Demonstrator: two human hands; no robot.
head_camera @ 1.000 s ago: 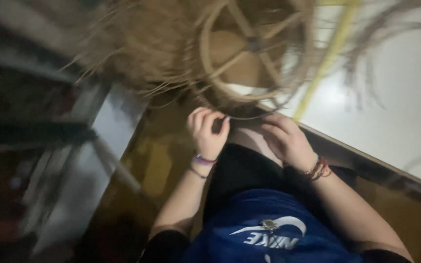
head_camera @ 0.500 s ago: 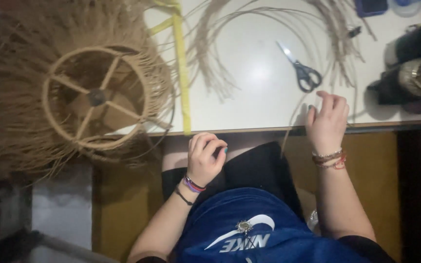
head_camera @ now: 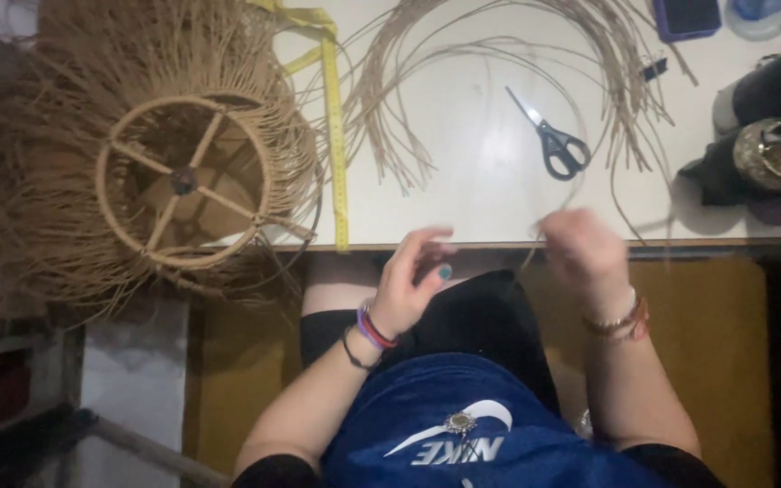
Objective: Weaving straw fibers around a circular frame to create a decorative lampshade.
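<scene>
At the near edge of the white table (head_camera: 472, 136), head view: your left hand (head_camera: 409, 285) sits just below the tabletop edge, over your lap, fingers loosely curled and spread apart, nothing visibly between them; coloured bracelets ring that wrist. Your right hand (head_camera: 585, 253) is at the table edge, motion-blurred, fingers bunched together; a thin rattan strand (head_camera: 576, 185) rises from it and arcs up over the table, so the fingers appear pinched on that strand, though the blur keeps you from seeing the contact itself. The strand runs toward the bundle of loose rattan strands (head_camera: 499, 54) fanned in an arch across the far part of the table. Black-handled scissors (head_camera: 558, 145) lie flat inside that arch, well apart from both hands. A yellow measuring tape (head_camera: 336, 154) runs from the far side down to the near edge, just left of the bundle. Left of the tape, a round woven rattan frame (head_camera: 183, 181) with a spoked wooden ring and a fringe of loose fibre ends overhangs the table's left side. At the right edge, a dark cylindrical container (head_camera: 775, 154) lies on its side, open mouth facing you. A dark phone (head_camera: 684, 16) rests at the far edge.
</scene>
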